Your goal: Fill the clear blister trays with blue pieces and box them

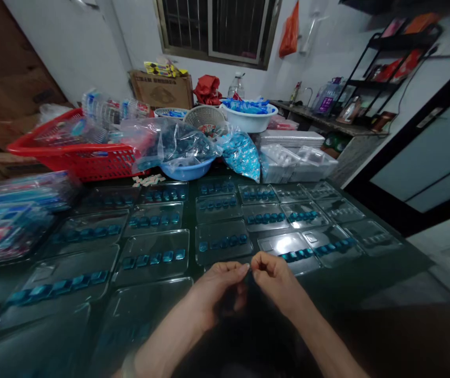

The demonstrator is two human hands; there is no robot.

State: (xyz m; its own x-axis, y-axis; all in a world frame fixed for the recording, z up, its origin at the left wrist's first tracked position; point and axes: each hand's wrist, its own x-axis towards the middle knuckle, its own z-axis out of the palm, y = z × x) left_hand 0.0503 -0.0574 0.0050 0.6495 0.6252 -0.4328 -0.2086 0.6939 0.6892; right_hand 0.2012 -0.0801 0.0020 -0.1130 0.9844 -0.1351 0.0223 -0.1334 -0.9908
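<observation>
My left hand (222,287) and my right hand (275,278) meet at the fingertips above the near edge of the table. Each is closed in a pinch, thumb against fingers. Whatever lies between them is too small and blurred to make out. Just beyond the hands, transparent plastic trays (225,231) are laid out in rows on the dark green table top. Many trays carry a row of small teal-blue square pieces (155,258). The tray closest to my right hand holds similar teal pieces (296,255). Below my fingers the area is dark.
Blurred stacked packages (8,226) lie at the left. Behind the trays stand a red basket (106,164), a blue basin (187,170), a bag of teal pieces (241,155) and a white basin (248,122). White plastic trays (299,168) are stacked at the back right.
</observation>
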